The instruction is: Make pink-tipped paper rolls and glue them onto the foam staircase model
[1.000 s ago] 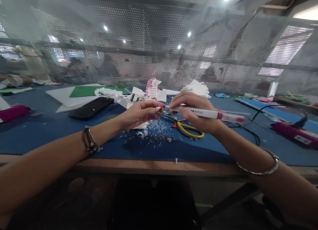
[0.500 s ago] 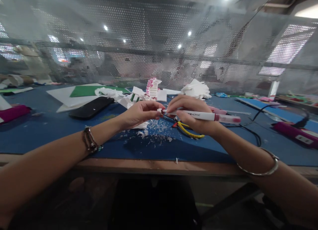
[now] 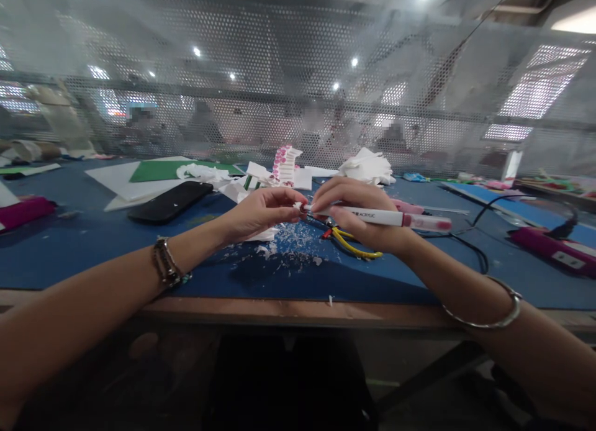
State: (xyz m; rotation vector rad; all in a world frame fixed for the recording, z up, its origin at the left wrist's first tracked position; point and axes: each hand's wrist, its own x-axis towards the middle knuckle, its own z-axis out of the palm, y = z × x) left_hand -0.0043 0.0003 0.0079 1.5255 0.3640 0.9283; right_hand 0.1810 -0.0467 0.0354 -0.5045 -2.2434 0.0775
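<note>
My right hand grips a white acrylic marker with a pink end, its tip pointing left. My left hand pinches a small white piece with a red mark, held against the marker's tip. Both hands hover above a blue mat. Under them lie white paper scraps and yellow-handled scissors. A bead bracelet sits on my left wrist, a metal bangle on my right.
A black phone lies left of my hands near white and green sheets. A stack of white pieces with pink dots and crumpled white paper stand behind. A magenta tool with a cable lies right. A perforated screen closes the back.
The marker tip and the small piece have come together; my right hand shifted slightly left and down. Otherwise things stay as they were.
</note>
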